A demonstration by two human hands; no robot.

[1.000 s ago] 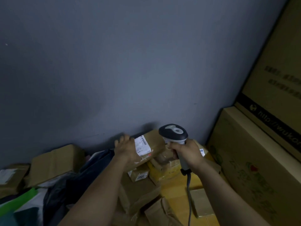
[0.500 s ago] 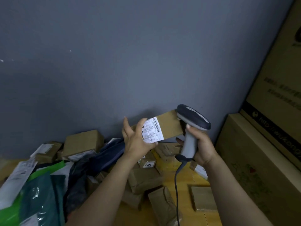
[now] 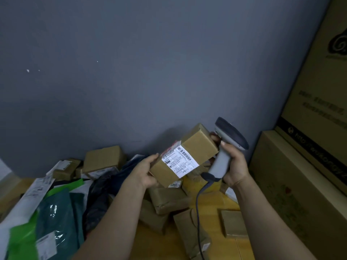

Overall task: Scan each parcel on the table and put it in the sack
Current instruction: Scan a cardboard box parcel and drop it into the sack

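Note:
My left hand [image 3: 145,172] grips the near end of a long brown cardboard parcel [image 3: 199,147], held up above the table with its white barcode label [image 3: 179,162] facing me. My right hand [image 3: 233,164] grips the handle of a grey barcode scanner [image 3: 226,145], whose dark head sits just right of the parcel's far end. The scanner's cable [image 3: 198,209] hangs down over the table. Several brown parcels [image 3: 169,200] lie on the wooden table [image 3: 210,201] below my hands. No sack can be told apart from the bags at the left.
Green and dark plastic mail bags [image 3: 54,218] lie heaped at the left, with more small boxes [image 3: 103,159] against the grey wall. Large cardboard cartons [image 3: 304,184] stand stacked at the right edge of the table.
My left hand has lifted the parcel off the pile and turned its label toward me. The scanner has come up beside the parcel's right end.

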